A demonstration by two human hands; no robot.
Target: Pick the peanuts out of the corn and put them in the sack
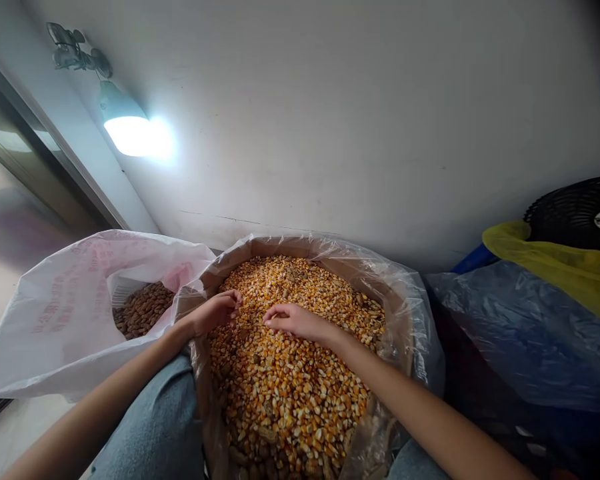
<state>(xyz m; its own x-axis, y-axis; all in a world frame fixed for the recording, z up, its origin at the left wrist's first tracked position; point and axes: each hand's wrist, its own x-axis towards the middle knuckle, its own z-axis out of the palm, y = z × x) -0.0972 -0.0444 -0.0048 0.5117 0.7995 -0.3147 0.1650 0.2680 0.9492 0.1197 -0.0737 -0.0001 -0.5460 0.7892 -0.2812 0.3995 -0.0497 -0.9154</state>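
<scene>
A large sack point(415, 333) with a clear plastic layer stands between my knees, full of yellow and orange corn kernels point(300, 380). Darker brown pieces that look like unshelled peanuts point(267, 433) lie among the kernels, mostly at the near side. My left hand point(217, 313) is just above the corn by the left rim, its fingers curled together. Over the middle of the corn, my right hand point(297, 320) has thumb and fingertips pinched. Anything between the fingers of either hand is too small to make out.
Left of the corn stands a white woven bag point(55, 320) with red print, holding brown nut-like pieces point(143, 310). A lit bulb point(127, 130) hangs on the wall. To the right are blue plastic point(540, 333), yellow mesh point(565, 267) and a black fan point(575, 210).
</scene>
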